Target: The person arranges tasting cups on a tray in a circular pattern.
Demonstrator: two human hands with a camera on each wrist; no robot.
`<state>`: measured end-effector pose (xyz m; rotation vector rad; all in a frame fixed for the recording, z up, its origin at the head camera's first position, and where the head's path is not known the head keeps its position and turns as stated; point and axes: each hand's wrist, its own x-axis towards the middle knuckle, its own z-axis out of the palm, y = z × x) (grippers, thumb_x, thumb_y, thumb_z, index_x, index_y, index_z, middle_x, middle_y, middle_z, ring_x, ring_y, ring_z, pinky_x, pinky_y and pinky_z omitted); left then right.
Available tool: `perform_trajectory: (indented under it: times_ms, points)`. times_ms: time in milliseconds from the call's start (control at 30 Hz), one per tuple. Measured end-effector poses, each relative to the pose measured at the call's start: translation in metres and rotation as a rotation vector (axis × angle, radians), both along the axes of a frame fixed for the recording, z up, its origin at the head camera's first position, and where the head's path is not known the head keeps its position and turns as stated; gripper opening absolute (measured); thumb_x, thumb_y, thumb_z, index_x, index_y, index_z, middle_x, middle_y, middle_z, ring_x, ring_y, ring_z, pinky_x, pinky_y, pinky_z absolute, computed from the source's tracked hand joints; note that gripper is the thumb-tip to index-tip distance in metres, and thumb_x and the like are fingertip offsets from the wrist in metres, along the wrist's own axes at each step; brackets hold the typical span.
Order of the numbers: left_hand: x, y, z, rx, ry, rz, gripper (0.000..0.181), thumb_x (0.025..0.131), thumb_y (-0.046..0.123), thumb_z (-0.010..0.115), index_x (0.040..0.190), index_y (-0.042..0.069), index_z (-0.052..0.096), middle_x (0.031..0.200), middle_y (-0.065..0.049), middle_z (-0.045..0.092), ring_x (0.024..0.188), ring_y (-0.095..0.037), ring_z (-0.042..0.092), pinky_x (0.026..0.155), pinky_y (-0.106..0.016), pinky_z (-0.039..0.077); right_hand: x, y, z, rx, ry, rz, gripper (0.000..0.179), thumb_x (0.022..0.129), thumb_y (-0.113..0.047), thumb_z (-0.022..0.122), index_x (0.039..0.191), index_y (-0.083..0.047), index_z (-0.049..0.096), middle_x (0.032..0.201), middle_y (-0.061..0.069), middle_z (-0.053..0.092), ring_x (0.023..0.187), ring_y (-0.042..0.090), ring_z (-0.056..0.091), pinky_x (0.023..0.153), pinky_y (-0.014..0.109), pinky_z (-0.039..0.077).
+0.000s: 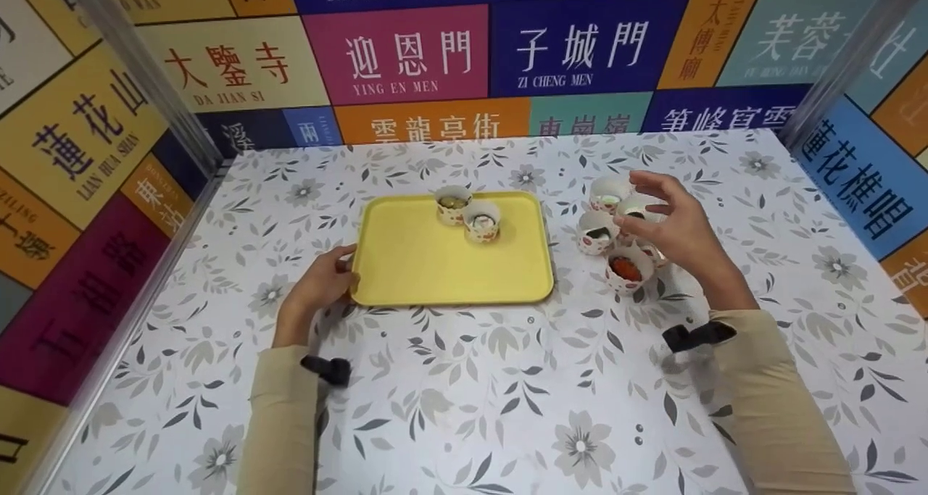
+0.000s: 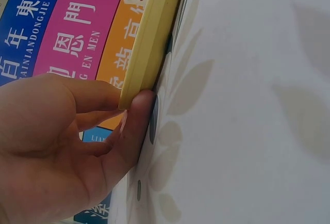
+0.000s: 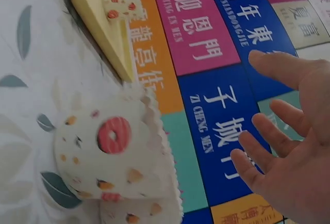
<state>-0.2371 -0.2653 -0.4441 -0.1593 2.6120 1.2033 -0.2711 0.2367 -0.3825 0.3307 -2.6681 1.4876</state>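
Observation:
A yellow rectangular tray (image 1: 406, 270) lies on the table, its left edge held by my left hand (image 1: 317, 286). In the left wrist view the tray's rim (image 2: 149, 53) sits between the thumb and fingers. Two patterned paper cups stand on the tray near its back edge: one with greenish contents (image 1: 451, 216), the other with pale contents (image 1: 484, 233). My right hand (image 1: 681, 230) hovers with spread fingers above a cluster of several similar cups, holding nothing. Among them are one with orange-red contents (image 1: 622, 283) and one with dark and white contents (image 1: 593, 246). The hand partly hides others.
A white tablecloth (image 1: 464, 422) with grey flowers and leaves covers the table. Panels of coloured blocks with lettering (image 1: 395, 53) rise behind it and at both sides. Each wrist wears a black strap-like device (image 1: 699, 335).

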Motion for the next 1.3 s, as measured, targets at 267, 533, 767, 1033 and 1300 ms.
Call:
perform_trajectory:
  times_ms: [267, 533, 767, 1033, 1300]
  points:
    - [0.001, -0.001, 0.002, -0.017, 0.014, 0.001, 0.064, 0.096, 0.005, 0.05, 0.157, 0.004, 0.03, 0.138, -0.026, 0.055, 0.114, -0.031, 0.061, 0.086, -0.032, 0.056, -0.005, 0.025, 0.007, 0.109, -0.024, 0.073, 0.061, 0.089, -0.03, 0.076, 0.144, -0.015, 0.054, 0.147, 0.005, 0.047, 0.137, 0.029, 0.042, 0.112, 0.052, 0.037]
    - [0.001, 0.0, 0.0, -0.016, 0.018, 0.0, 0.064, 0.097, 0.006, 0.05, 0.157, 0.004, 0.03, 0.133, -0.025, 0.057, 0.108, -0.028, 0.062, 0.084, -0.03, 0.055, -0.012, 0.052, -0.004, 0.208, -0.115, 0.135, 0.07, 0.089, -0.03, 0.077, 0.147, -0.007, 0.045, 0.152, 0.017, 0.036, 0.14, 0.043, 0.037, 0.111, 0.062, 0.034]
    - [0.001, 0.0, 0.0, 0.057, 0.012, -0.006, 0.065, 0.097, 0.002, 0.047, 0.158, 0.004, 0.027, 0.135, -0.028, 0.054, 0.106, -0.03, 0.064, 0.077, -0.029, 0.058, -0.02, 0.063, -0.017, 0.212, -0.205, 0.134, 0.082, 0.087, -0.031, 0.078, 0.149, -0.002, 0.035, 0.155, 0.025, 0.025, 0.142, 0.049, 0.032, 0.111, 0.065, 0.034]
    - [0.001, 0.001, -0.001, 0.06, 0.015, 0.005, 0.064, 0.097, 0.002, 0.048, 0.157, 0.004, 0.029, 0.133, -0.028, 0.054, 0.103, -0.029, 0.064, 0.074, -0.029, 0.058, -0.018, 0.072, -0.022, 0.197, -0.201, 0.078, 0.085, 0.085, -0.034, 0.08, 0.15, -0.002, 0.034, 0.155, 0.023, 0.031, 0.141, 0.047, 0.034, 0.111, 0.064, 0.035]
    - [-0.001, -0.001, -0.002, 0.059, -0.001, 0.005, 0.064, 0.097, 0.002, 0.049, 0.158, 0.005, 0.028, 0.134, -0.027, 0.055, 0.101, -0.026, 0.064, 0.075, -0.027, 0.057, -0.019, 0.076, -0.027, 0.24, -0.219, 0.11, 0.087, 0.083, -0.03, 0.083, 0.151, -0.001, 0.036, 0.154, 0.027, 0.03, 0.14, 0.048, 0.031, 0.112, 0.065, 0.031]
